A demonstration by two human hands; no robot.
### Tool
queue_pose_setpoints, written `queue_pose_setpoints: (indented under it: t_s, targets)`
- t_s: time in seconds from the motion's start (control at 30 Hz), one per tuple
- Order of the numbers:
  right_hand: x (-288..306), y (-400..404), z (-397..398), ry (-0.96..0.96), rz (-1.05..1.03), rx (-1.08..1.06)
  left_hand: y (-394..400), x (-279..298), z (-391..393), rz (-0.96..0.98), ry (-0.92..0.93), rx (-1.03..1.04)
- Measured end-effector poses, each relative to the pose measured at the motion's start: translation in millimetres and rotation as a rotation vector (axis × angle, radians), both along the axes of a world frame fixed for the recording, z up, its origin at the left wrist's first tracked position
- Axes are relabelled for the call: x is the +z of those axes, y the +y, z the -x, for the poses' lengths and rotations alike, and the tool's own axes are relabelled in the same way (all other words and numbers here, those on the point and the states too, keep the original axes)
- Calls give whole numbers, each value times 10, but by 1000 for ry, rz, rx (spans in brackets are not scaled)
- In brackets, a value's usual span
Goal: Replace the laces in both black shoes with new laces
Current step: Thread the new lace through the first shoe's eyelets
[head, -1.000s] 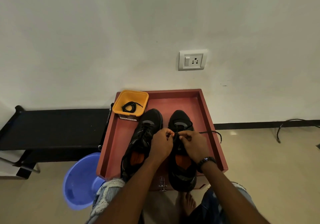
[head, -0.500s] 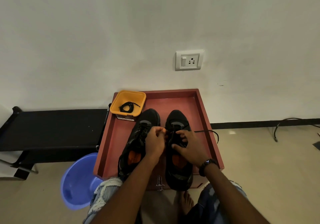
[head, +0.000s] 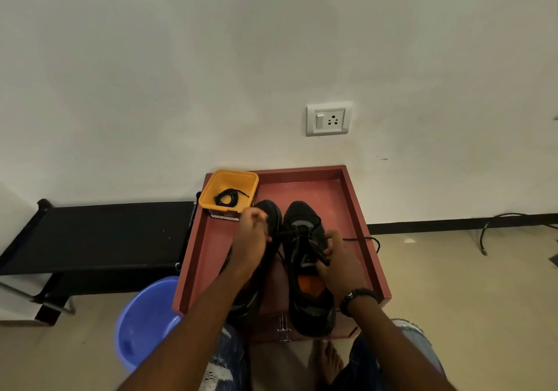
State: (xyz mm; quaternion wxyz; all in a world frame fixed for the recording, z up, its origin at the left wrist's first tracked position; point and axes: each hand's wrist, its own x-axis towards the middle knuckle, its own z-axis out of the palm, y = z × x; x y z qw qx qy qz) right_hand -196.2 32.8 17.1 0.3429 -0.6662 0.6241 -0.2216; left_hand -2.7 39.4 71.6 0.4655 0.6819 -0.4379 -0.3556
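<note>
Two black shoes stand side by side in a red-brown tray [head: 357,209]. The right shoe [head: 305,270] shows an orange insole and a black lace [head: 290,233] threaded near its toe. My left hand [head: 252,233] is over the left shoe [head: 273,214], fingers curled, pulling one lace strand to the left. Against the right side of the right shoe, my right hand [head: 336,258] pinches the lace there. A loose lace end [head: 367,239] trails over the tray's right rim. A yellow tub [head: 229,191] at the tray's far left corner holds a coiled black lace [head: 228,197].
A blue plastic basin [head: 145,321] sits on the floor left of the tray. A black cot frame [head: 96,233] stands along the wall at left. A wall socket [head: 329,119] is above the tray. A cable [head: 495,224] lies on the floor at right. My knees and a bare foot are below the tray.
My left hand has moved up and to the left, drawing the lace out of the right shoe. My right hand has shifted down to the shoe's right side.
</note>
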Motion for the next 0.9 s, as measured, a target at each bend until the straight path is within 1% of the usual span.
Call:
queue_pose_setpoints:
  t_s: [0.03, 0.07, 0.1, 0.17, 0.23, 0.3, 0.37, 0.53, 0.6, 0.67, 0.77, 0.9]
  targets:
    - [3, 2, -11, 30, 11, -14, 20, -50, 30, -26, -202, -116]
    - [5, 5, -26, 57, 17, -22, 38, -118, 71, -69, -365, -238]
    - [12, 8, -41, 82, 23, -28, 51, -179, 114, -133, -484, -341]
    - [10, 5, -68, 131, 40, -32, 37, -289, 205, -284, -607, -445]
    - [13, 4, -82, 170, 55, -32, -44, -328, 289, -405, -720, -476]
    - [-10, 5, -79, 200, 63, -35, -129, -297, 334, -443, -809, -502]
    - [-41, 8, -75, 216, 66, -45, -182, -256, 316, -423, -780, -515]
    - [-89, -31, -119, 291, 93, -30, -125, -204, 181, -348, -535, -494]
    - [-92, -44, -106, 307, 88, -35, -77, -192, 213, -318, -489, -491]
    - [-93, -51, -60, 316, 93, -48, -45, -193, 273, -294, -478, -496]
    - [-76, -52, -22, 310, 84, -24, -17, -204, 319, -256, -556, -481]
    - [-13, -41, -44, 293, 55, 10, 24, -267, 209, -287, -601, -424]
